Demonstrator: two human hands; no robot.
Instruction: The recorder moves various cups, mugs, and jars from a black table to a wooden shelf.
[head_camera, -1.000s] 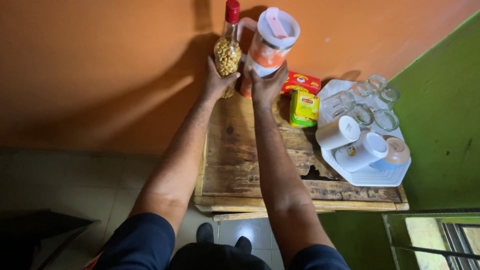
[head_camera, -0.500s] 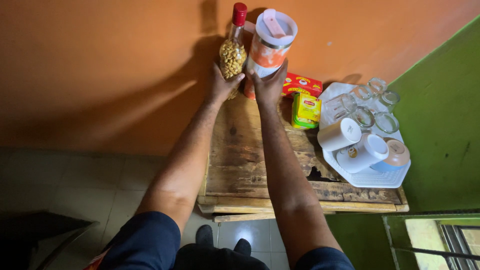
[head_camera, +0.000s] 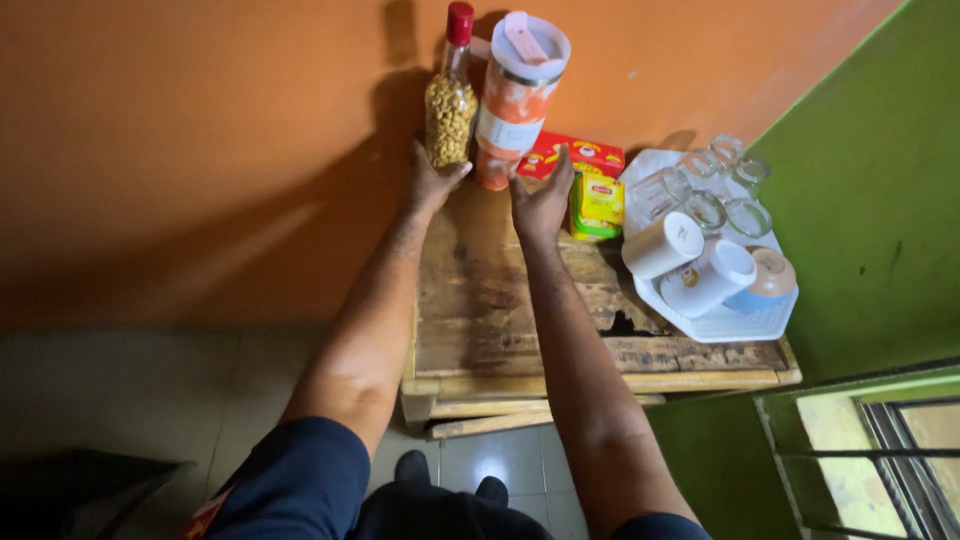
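Hands rest loosely open: left hand (head_camera: 432, 182) touching nut bottle (head_camera: 450, 105), right hand (head_camera: 541, 200) beside jug (head_camera: 515, 95); steady both bases on the desk (head_camera: 500, 300).

Your forearms are bare from wrist to above the elbow. Dark navy short sleeves, left sleeve (head_camera: 290, 480) and right sleeve (head_camera: 655, 528), cover your upper arms. A red-and-yellow patch shows at the left sleeve's lower edge. Left hand (head_camera: 432, 180) and right hand (head_camera: 541, 200) are bare, no rings, watch or gloves visible. Dark shoes (head_camera: 445, 468) below.
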